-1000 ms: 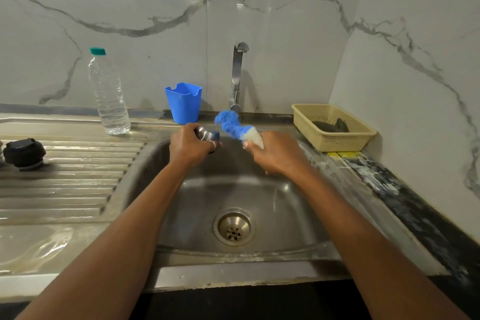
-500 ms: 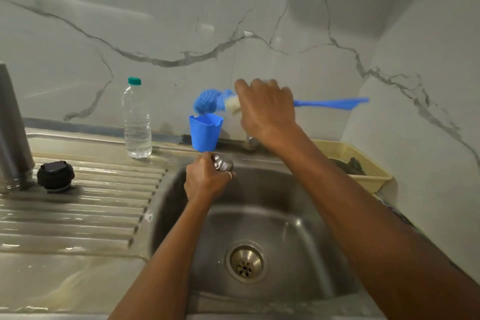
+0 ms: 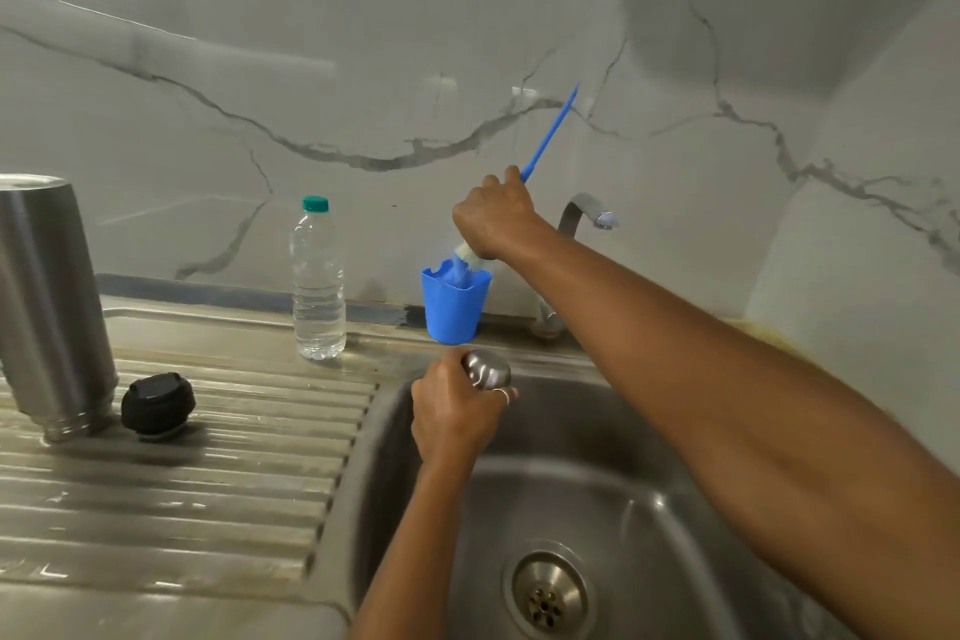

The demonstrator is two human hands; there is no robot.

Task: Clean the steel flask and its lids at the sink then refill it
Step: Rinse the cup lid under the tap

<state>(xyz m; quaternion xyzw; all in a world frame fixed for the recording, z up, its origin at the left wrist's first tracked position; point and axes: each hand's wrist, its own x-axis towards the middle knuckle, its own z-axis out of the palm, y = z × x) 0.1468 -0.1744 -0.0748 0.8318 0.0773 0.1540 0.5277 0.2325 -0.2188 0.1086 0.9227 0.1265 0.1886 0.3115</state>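
The steel flask (image 3: 49, 296) stands upside down on the ribbed drainboard at far left, with its black inner lid (image 3: 157, 404) beside it. My left hand (image 3: 454, 413) grips the round steel outer lid (image 3: 487, 368) over the sink's left rim. My right hand (image 3: 494, 218) holds the blue bottle brush (image 3: 550, 132) near its head. The brush head points down into the blue cup (image 3: 453, 307), and the handle slants up to the right.
A clear water bottle (image 3: 318, 283) with a green cap stands at the back of the drainboard (image 3: 208, 483). The tap (image 3: 586, 213) curves over the steel sink basin (image 3: 613, 494), whose drain (image 3: 549, 592) is at bottom centre. Marble walls close the back and right.
My right hand has turned the brush from level to head-down and lowered it into the blue cup. The view shifted left and closer; my left hand keeps the steel lid.
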